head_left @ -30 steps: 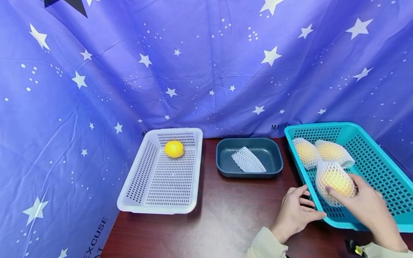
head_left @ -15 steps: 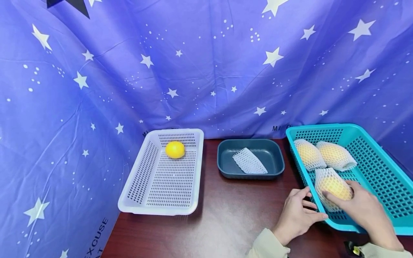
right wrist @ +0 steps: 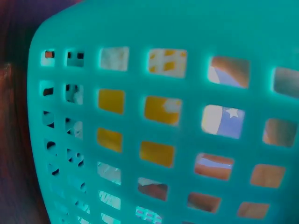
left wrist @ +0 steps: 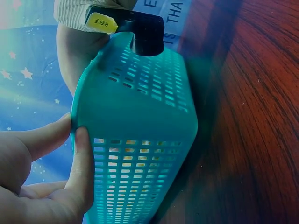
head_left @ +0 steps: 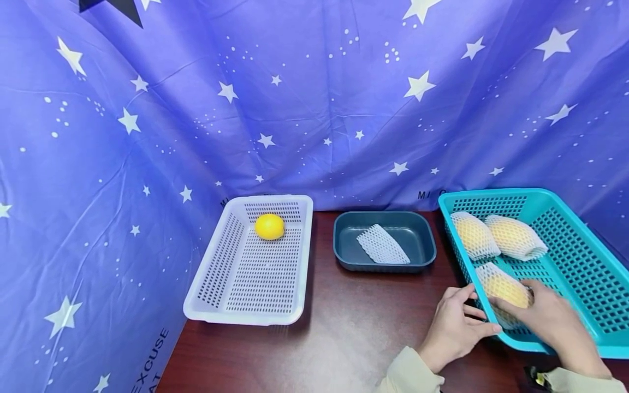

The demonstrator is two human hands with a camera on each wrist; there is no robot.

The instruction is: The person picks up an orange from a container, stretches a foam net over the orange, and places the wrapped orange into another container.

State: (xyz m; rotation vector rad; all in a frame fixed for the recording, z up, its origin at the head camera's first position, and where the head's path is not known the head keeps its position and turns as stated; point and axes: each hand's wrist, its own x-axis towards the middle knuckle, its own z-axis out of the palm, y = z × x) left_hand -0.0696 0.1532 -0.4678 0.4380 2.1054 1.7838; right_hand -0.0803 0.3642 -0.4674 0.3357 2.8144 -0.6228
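Note:
At the right of the head view stands a teal perforated basket [head_left: 521,192]. My left hand [head_left: 449,330] pinches its near left rim; in the left wrist view the thumb [left wrist: 51,135] and a finger lie on either side of that rim. Inside, my right hand [head_left: 555,322] grips a yellow fruit in a white foam net sleeve [head_left: 506,286], low at the near left corner. Behind it lie two more sleeved fruits, one at the left wall [head_left: 474,236] and another sleeved fruit [head_left: 516,237] beside it. The right wrist view looks through the basket wall [right wrist: 177,23], which covers most of the hand.
A white perforated basket [head_left: 245,317] at the left holds one bare yellow fruit [head_left: 269,226]. Between the baskets, a dark blue tray [head_left: 385,268] contains a loose white foam net sleeve [head_left: 383,244]. A starry blue cloth [head_left: 295,109] hangs behind the brown table [head_left: 334,338].
My right hand has lowered the sleeved fruit toward the near left corner of the teal basket, away from the other two. The left hand keeps its place on the rim.

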